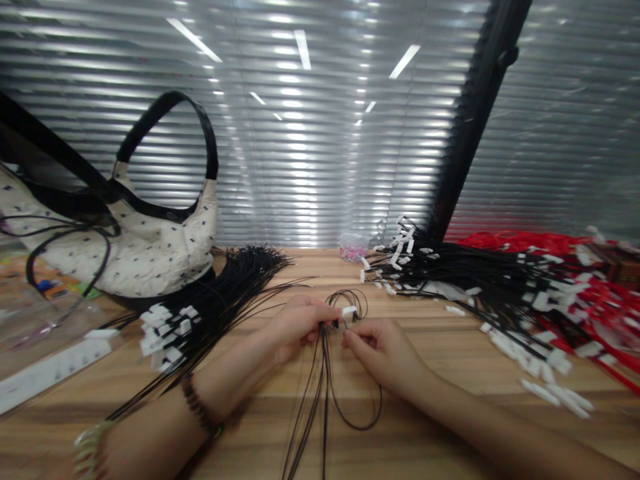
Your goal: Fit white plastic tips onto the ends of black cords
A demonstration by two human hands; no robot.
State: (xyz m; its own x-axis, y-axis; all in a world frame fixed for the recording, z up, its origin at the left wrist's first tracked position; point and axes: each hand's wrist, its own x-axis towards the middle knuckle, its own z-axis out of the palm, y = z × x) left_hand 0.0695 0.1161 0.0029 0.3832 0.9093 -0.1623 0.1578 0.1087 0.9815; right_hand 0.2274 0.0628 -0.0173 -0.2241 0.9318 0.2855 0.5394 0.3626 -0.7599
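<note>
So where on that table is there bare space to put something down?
Bare wood lies near the front edge, right of the right hand, and between the cord piles behind the hands. Crowded: tagged black cords right, handbag and cord bundle left.

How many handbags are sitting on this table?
1. A white dotted handbag with black straps stands at the table's back left, behind a bundle of black cords. Others may lie outside the view.

Bright and even. Ceiling lights glare off the blinds [310, 147] behind the tabletop [450, 413]. Edges blur and stretch.
</note>
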